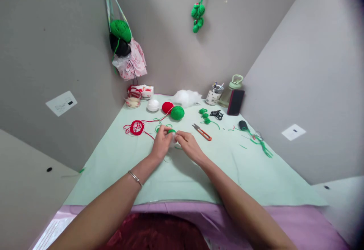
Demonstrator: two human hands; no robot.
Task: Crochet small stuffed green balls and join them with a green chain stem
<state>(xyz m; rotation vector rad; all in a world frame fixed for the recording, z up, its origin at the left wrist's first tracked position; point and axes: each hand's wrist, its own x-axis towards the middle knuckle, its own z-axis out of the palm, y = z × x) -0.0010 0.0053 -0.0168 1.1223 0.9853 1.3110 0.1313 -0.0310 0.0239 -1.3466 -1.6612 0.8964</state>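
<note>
My left hand (pixel 162 142) is closed around a small green crocheted piece (pixel 171 131), whose top shows above the fingers. Close against it, my right hand (pixel 186 142) pinches a tuft of white stuffing (pixel 172 141) at the piece. The fingers hide most of both. Beyond my hands lie a green yarn ball (pixel 178 113), a red yarn ball (pixel 167 108) and a white yarn ball (pixel 153 105). Orange-handled thread snips (pixel 202 132) rest to the right of my right hand. Left of my hands is a loose coil of red yarn (pixel 137 127).
A heap of white stuffing (pixel 186 97) sits at the back. Several small green crocheted pieces (pixel 205 116) lie near black scissors (pixel 217 114). At the back right stand a pen cup (pixel 213 96), a phone (pixel 236 102) and a green bottle (pixel 226 97). Walls enclose the table (pixel 193 183).
</note>
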